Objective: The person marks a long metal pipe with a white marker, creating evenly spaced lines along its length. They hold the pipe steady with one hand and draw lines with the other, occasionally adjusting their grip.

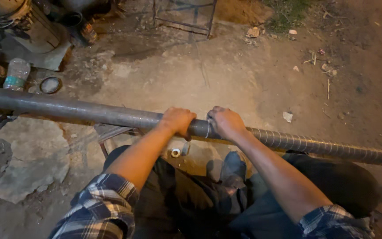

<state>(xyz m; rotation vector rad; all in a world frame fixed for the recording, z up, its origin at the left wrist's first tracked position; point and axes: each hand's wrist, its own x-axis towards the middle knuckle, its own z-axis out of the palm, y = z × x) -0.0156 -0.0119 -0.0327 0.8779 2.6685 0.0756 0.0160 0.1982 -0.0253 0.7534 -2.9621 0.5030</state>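
Clutter crowds the far left corner of the dirt yard: a clear plastic bottle point(17, 74) with a teal label, a round metal lid point(50, 85) beside it, and a ribbed grey drum point(32, 24) standing on a flat sheet. A wire-frame stand point(184, 15) sits at the top centre, and scraps of paper and stones dot the earth to the right. Flat slabs of pale broken stone point(29, 159) lie at lower left. A long grey steel pipe point(89, 113) runs across the view from left to right, smooth on the left half and wound with closely spaced spiral wire on the right. Both hands grip it side by side, close but apart: the left hand point(178, 120) curls over the smooth section, and the right hand point(224, 121) clamps where the thin wire point(208, 128) begins. Under the pipe, between the knees in dark trousers, lies a small white spool point(175, 152). Plaid sleeves cover both upper arms.
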